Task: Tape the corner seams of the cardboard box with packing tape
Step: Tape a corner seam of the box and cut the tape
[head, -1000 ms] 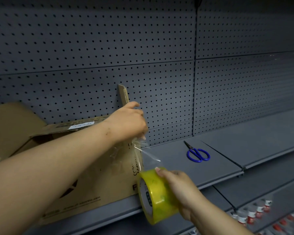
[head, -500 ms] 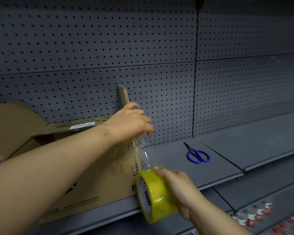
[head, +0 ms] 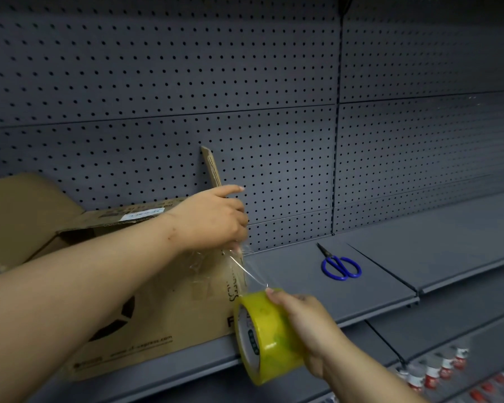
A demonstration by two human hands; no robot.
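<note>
A brown cardboard box (head: 163, 321) with its flaps open stands on the grey shelf (head: 297, 274), at the left. My left hand (head: 213, 219) presses the free end of clear tape against the box's upper right corner, fingers curled down and index finger out. A taut strip of tape (head: 249, 271) runs from that corner down to the yellow-tinted tape roll (head: 266, 335). My right hand (head: 306, 324) grips the roll from the right, just in front of the shelf's edge. My left forearm hides part of the box's front.
Blue-handled scissors (head: 340, 264) lie on the shelf to the right of the box. A grey pegboard wall (head: 274, 82) backs the shelf. On a lower shelf at bottom right stand several small red-labelled bottles (head: 437, 370).
My left hand has shifted slightly along the box's corner, with the index finger now extended. The roll in my right hand has stayed nearly in place, and the tape strip looks tighter.
</note>
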